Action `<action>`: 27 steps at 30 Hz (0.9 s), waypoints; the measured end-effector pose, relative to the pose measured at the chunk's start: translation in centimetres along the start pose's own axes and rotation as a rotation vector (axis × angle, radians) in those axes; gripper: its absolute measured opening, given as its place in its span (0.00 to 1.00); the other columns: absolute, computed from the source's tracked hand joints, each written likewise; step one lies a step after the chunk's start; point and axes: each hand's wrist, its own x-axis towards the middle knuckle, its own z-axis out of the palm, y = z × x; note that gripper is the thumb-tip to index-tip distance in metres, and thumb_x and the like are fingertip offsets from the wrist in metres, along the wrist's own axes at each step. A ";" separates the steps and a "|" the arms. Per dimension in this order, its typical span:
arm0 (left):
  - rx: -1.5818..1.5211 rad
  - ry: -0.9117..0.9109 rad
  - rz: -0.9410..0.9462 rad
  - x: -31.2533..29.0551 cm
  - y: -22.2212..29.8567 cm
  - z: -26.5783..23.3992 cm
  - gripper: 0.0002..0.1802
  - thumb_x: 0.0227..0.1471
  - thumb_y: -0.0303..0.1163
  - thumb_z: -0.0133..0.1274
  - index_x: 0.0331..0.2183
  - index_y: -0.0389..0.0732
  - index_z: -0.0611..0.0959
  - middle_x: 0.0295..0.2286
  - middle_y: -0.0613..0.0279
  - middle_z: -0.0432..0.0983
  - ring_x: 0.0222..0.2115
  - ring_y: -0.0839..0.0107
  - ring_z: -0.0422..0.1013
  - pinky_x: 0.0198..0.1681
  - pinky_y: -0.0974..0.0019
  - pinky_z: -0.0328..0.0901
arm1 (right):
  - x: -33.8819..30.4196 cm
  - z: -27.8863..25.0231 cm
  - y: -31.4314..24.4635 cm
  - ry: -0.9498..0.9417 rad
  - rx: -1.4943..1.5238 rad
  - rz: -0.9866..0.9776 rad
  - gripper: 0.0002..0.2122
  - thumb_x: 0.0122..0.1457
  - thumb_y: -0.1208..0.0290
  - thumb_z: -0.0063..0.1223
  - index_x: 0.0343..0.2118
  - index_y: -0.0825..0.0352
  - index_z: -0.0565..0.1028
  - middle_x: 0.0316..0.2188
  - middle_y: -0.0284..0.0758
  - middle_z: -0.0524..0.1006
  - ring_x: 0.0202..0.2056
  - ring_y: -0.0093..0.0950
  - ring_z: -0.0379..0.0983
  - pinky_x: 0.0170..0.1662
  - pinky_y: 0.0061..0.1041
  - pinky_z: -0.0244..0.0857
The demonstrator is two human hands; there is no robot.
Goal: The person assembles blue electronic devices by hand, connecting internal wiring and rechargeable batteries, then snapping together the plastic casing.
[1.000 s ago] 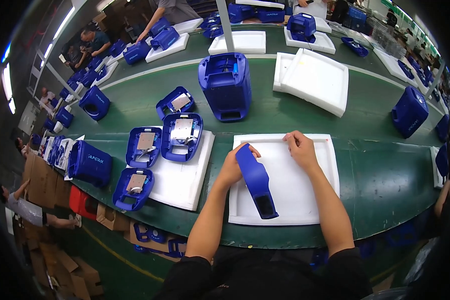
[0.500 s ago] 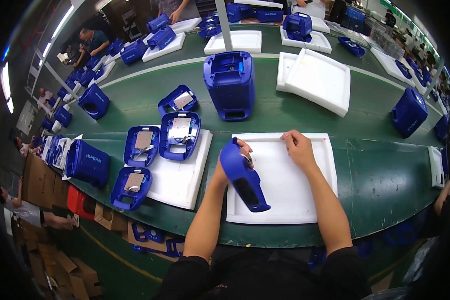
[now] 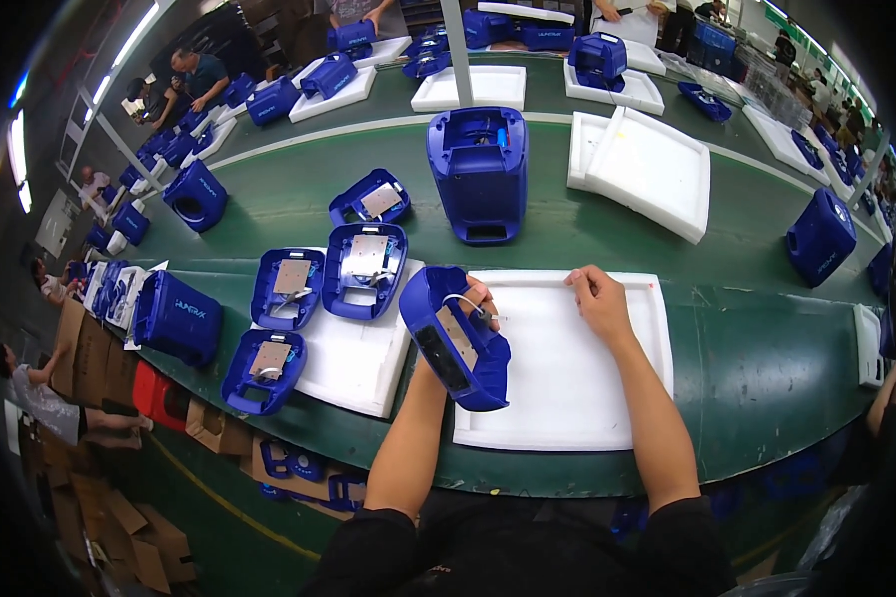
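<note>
My left hand [image 3: 482, 301] is closed around a blue plastic housing cover [image 3: 485, 386], held tilted above the left part of a white foam tray [image 3: 558, 432]. The cover's inner side partly shows, with a flat metal plate and a white cable [image 3: 457, 298] whose loose end hangs by my fingers. Over the tray's far right part, my right hand [image 3: 601, 304] is curled, thumb and fingertips close together; whatever it may hold is too small or hidden. Several similar covers with plates inside, among them a front one [image 3: 258, 396], lie to the left on and around another foam tray [image 3: 340, 373].
A tall blue housing [image 3: 478, 189] stands beyond my hands, with stacked foam trays [image 3: 647, 169] to its right. Blue housings stand at left [image 3: 177, 318] and right [image 3: 821, 237]. A green bench [image 3: 757, 378] runs across. Other people work along the far line.
My left hand has turned the blue cover, so its inner side with the plate and white cable shows, and moved it slightly left. My right hand has barely moved.
</note>
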 end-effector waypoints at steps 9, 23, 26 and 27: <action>0.004 -0.014 -0.004 0.5 -0.5 -0.7 0.10 0.67 0.36 0.64 0.38 0.41 0.83 0.24 0.56 0.82 0.24 0.69 0.80 0.28 0.67 0.73 | 0.0 0.3 -0.1 0.007 -0.003 0.014 0.15 0.78 0.61 0.54 0.38 0.67 0.84 0.21 0.27 0.74 0.24 0.18 0.65 0.29 0.24 0.61; 0.001 0.006 -0.022 0.3 0.0 -0.7 0.10 0.67 0.36 0.64 0.38 0.41 0.83 0.25 0.57 0.81 0.24 0.69 0.80 0.28 0.68 0.73 | 0.2 0.5 0.4 0.002 0.014 -0.008 0.15 0.78 0.62 0.54 0.38 0.67 0.84 0.21 0.27 0.74 0.23 0.17 0.65 0.29 0.23 0.60; -0.011 0.000 -0.039 0.3 0.1 -0.8 0.10 0.67 0.36 0.64 0.39 0.41 0.82 0.25 0.57 0.81 0.24 0.70 0.80 0.28 0.67 0.74 | 0.1 0.5 0.3 0.002 0.013 0.008 0.15 0.78 0.62 0.54 0.38 0.67 0.84 0.21 0.27 0.74 0.23 0.17 0.65 0.29 0.23 0.61; -0.013 0.001 -0.026 0.2 0.1 -0.7 0.10 0.67 0.36 0.64 0.39 0.40 0.82 0.25 0.57 0.82 0.24 0.69 0.80 0.28 0.67 0.74 | 0.1 0.5 0.2 0.002 0.021 -0.001 0.15 0.78 0.62 0.54 0.38 0.67 0.84 0.21 0.27 0.74 0.23 0.17 0.66 0.29 0.24 0.61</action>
